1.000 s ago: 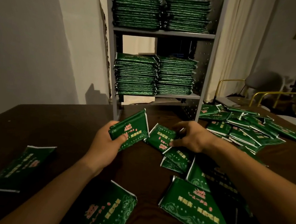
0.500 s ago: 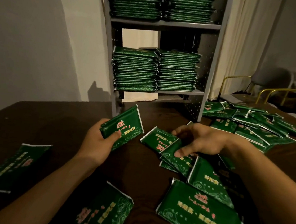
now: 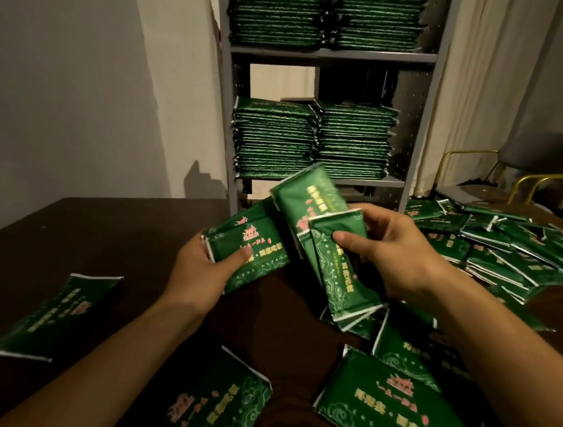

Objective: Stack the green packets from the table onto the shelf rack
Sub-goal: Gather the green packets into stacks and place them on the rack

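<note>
Both hands are full at the centre of the frame. The left hand (image 3: 199, 270) grips a small stack of packets (image 3: 252, 248), thumb pressed on the top face, fingers curled under the left edge. Just right of it, the right hand (image 3: 393, 251) pinches a few more packets (image 3: 340, 270), thumb on the front, fingers wrapped behind, long ends hanging down toward the table (image 3: 64, 237). One blurred packet (image 3: 309, 198) tilts up between the two bunches; which hand carries it, I cannot tell. Loose packets lie across the lower frame: one at lower left (image 3: 57, 312), one at bottom centre (image 3: 216, 410), one at lower right (image 3: 394, 417). A scattered heap (image 3: 510, 249) fills the right side. Behind, at upper centre, the rack (image 3: 333, 54) holds twin piles on its lower shelf (image 3: 314, 140) and more above (image 3: 327, 11). A chair (image 3: 533, 158) stands far right.
</note>
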Available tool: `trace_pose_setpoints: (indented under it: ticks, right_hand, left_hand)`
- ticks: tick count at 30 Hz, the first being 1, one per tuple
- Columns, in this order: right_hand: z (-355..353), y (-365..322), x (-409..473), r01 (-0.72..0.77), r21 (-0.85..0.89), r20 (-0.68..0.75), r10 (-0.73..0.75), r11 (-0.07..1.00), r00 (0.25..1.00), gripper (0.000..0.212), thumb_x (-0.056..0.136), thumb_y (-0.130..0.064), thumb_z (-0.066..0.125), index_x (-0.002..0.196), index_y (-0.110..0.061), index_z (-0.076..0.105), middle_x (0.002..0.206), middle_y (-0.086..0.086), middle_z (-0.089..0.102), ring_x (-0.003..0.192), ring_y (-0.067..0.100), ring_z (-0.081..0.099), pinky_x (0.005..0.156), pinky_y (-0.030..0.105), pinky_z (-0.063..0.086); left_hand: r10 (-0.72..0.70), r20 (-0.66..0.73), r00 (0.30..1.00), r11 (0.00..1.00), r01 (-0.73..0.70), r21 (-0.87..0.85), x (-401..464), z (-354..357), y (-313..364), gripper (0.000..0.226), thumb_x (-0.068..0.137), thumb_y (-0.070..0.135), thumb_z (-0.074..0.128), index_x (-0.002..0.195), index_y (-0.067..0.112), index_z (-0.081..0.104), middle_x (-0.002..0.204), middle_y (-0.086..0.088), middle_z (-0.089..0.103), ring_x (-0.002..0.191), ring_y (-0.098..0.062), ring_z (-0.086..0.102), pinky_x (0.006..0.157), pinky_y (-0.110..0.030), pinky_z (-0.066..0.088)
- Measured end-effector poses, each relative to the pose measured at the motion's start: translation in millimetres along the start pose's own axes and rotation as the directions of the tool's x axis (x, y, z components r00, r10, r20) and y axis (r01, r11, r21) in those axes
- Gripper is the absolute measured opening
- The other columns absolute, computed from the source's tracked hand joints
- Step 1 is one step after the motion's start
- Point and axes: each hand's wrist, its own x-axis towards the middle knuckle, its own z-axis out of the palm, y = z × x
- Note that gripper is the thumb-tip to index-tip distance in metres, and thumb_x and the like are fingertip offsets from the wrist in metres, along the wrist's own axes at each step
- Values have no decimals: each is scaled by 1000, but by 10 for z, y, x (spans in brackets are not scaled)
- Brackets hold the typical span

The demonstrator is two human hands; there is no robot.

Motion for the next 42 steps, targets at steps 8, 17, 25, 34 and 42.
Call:
trace_pose_setpoints:
  ticks: [8, 17, 25, 34, 42]
  right_hand:
    - [228, 51, 6, -57, -47, -2, 57, 997, 998, 10, 90, -16, 71, 96, -9, 67, 72, -2, 68, 58, 9, 60, 59, 29, 47]
    - [394, 54, 7, -222, 81, -13, 224, 972, 975, 17, 90, -18, 73, 99, -5, 71, 86, 9, 75, 77, 26, 67, 70, 36, 56]
    - [565, 95, -46, -106, -81, -6, 106, 991, 994, 21, 87, -25, 76, 99, -8, 71, 86, 6, 77, 76, 19, 73, 67, 32, 58]
    - [328, -21, -25, 99, -265, -218, -160, 959, 963, 13, 94, -11, 66, 101, -22, 66, 88, -4, 66, 77, 9, 64, 71, 22, 53]
    - [646, 16, -153, 448, -605, 65, -521, 658, 851, 44, 85, -4, 73, 123, -24, 60, 105, -15, 68, 102, -2, 63, 92, 21, 52]
  left_hand:
    - [-80, 68, 994, 957, 96, -274, -63, 68, 31, 26, 98, 10, 61, 123, 16, 62, 115, -7, 74, 97, -25, 75, 77, -47, 63]
    - [-89, 141, 986, 933, 132, -335, -133, 160, 111, 29, 100, 28, 55, 129, 29, 58, 124, 1, 72, 116, -22, 68, 98, -50, 54]
    - [-65, 281, 957, 916, 169, -365, -167, 216, 105, 41, 95, 24, 59, 135, 17, 57, 125, -10, 71, 115, -29, 68, 97, -55, 53]
    - [-27, 128, 991, 964, 60, -260, -107, 91, 114, 27, 97, 16, 62, 123, 23, 62, 112, -1, 76, 98, -19, 74, 69, -40, 62]
    - [52, 282, 958, 998, -37, -59, -193, 96, 88, 43, 79, 2, 78, 117, 18, 66, 108, -4, 77, 97, -17, 74, 77, -31, 61]
